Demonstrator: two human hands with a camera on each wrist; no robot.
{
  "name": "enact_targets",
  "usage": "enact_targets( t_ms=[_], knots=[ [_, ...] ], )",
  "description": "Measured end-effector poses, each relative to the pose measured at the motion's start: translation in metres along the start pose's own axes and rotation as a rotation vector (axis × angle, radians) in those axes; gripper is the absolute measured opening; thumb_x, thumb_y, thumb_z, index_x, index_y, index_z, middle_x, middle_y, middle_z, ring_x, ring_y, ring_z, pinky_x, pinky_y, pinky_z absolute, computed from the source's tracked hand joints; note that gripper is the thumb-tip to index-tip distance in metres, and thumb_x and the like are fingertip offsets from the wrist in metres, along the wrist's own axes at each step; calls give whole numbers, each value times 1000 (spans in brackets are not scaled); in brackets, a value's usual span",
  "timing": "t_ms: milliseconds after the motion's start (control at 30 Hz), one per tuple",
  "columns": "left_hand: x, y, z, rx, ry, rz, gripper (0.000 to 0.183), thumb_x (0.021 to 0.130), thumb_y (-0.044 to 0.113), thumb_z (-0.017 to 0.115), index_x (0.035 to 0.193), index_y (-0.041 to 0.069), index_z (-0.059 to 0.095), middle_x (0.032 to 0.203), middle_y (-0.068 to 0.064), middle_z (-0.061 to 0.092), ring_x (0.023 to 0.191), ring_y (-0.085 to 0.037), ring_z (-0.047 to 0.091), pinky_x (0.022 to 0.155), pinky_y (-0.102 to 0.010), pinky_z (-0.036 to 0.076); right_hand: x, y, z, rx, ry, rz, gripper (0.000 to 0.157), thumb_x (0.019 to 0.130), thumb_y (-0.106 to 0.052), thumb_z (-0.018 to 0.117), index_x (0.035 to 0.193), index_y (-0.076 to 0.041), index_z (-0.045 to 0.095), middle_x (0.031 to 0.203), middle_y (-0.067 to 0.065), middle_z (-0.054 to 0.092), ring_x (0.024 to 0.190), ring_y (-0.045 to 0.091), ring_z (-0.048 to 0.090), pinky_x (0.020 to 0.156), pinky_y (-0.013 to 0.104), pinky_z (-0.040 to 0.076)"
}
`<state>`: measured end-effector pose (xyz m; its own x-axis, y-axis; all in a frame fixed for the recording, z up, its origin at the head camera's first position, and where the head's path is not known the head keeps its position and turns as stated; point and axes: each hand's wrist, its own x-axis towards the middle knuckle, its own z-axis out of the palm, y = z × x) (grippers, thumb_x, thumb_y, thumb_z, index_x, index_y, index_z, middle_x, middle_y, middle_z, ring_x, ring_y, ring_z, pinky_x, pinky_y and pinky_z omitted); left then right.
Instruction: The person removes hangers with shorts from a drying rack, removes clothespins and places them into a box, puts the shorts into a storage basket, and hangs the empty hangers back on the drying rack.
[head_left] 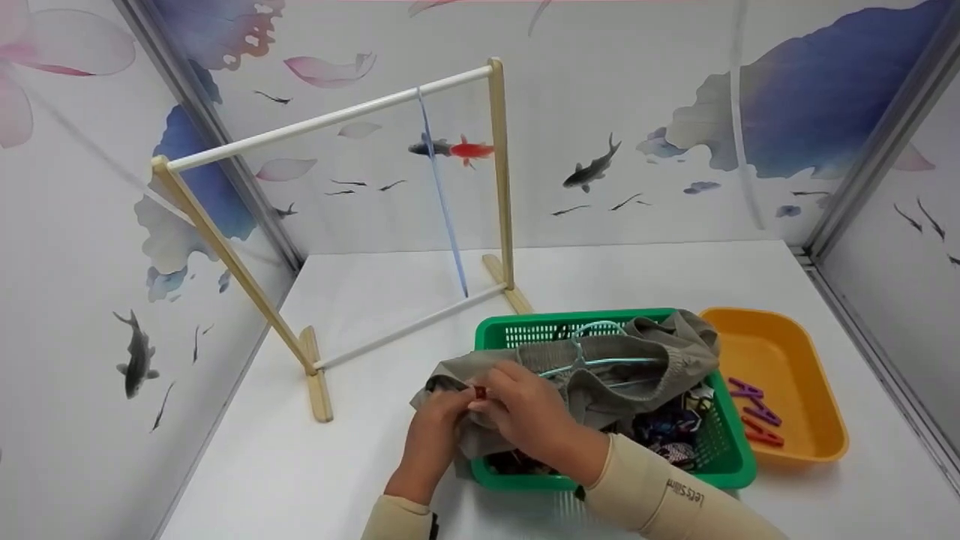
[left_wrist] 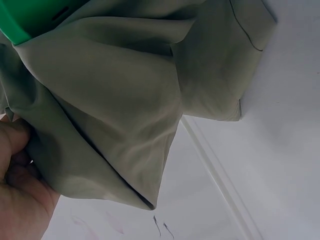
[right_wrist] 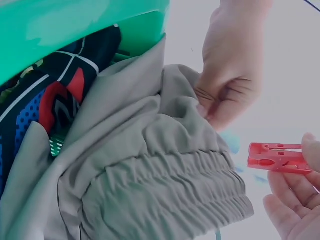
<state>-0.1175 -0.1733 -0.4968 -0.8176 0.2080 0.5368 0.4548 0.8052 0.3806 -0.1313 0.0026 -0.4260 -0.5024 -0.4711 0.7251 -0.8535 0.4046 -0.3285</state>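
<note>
Olive-grey pants (head_left: 480, 360) with an elastic waistband (right_wrist: 175, 185) lie across the green basket (head_left: 739, 450). A light-blue hanger (head_left: 626, 361) runs along the waist opening, its hook sticking up. My left hand (head_left: 433, 439) pinches the pants' cloth near the basket's left side; in the left wrist view the cloth (left_wrist: 125, 100) drapes beyond that hand. Between thumb and fingers, my right hand (head_left: 536, 420) holds a small red clothespin (right_wrist: 277, 157). In the right wrist view the clothespin is apart from the waistband, to its right.
Patterned clothes (head_left: 667, 427) fill the basket under the pants. Right of it, a yellow tray (head_left: 814, 405) contains purple clothespins (head_left: 761, 409) and a red one (head_left: 763, 432). A wooden rack (head_left: 501, 172) with white bars stands behind at left, a thin blue strip (head_left: 442, 195) hanging from its top bar.
</note>
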Motion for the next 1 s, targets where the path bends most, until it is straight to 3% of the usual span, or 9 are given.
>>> enact_targets(
  t_ms=[333,600,1000],
  knots=[
    [2,2,2,77,7,-2,26,80,-7,70,93,15,65,89,1,69,86,-19,65,86,-46,53,-10,0,-24,38,5,7,35,76,-15,80,104,-7,60,92,3,57,71,12,54,62,22,48],
    [1,2,2,38,10,-23,21,87,-3,65,102,10,70,96,-2,71,92,-20,66,90,-45,51,-18,2,-40,67,3,-36,44,74,-11,82,112,-4,60,102,4,59,84,16,61,70,23,52],
    [0,4,1,37,1,-32,19,88,-3,64,101,10,70,93,-3,70,90,-20,66,90,-45,51,-44,10,-62,48,64,-98,44,79,-16,81,117,-5,62,105,8,60,80,15,58,67,20,48]
  ],
)
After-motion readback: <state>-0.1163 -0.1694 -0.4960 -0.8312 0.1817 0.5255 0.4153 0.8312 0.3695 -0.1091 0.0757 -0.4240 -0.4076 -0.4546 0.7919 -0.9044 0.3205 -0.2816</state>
